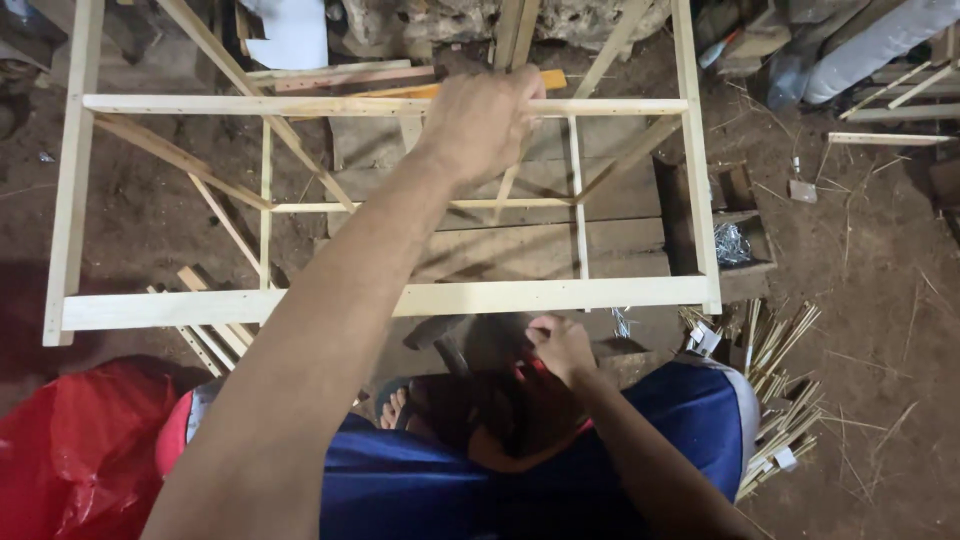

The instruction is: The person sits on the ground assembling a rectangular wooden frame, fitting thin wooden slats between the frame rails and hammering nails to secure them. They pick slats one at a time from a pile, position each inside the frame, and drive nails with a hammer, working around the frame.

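My left hand [480,120] grips the far rail of the pale wooden frame [400,298] lying on the floor ahead. My right hand [560,345] closes on the hammer [450,345] by my knees. I judge this a nailing step; the next move needs a steady frame.

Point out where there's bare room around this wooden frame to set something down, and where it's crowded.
Bare dirt floor lies right of the wooden frame, and more shows inside its left opening. Crowded: thin sticks at lower right, scrap slats under the bottom rail, the red bag. The left hand grips the top rail; the right hand is low.
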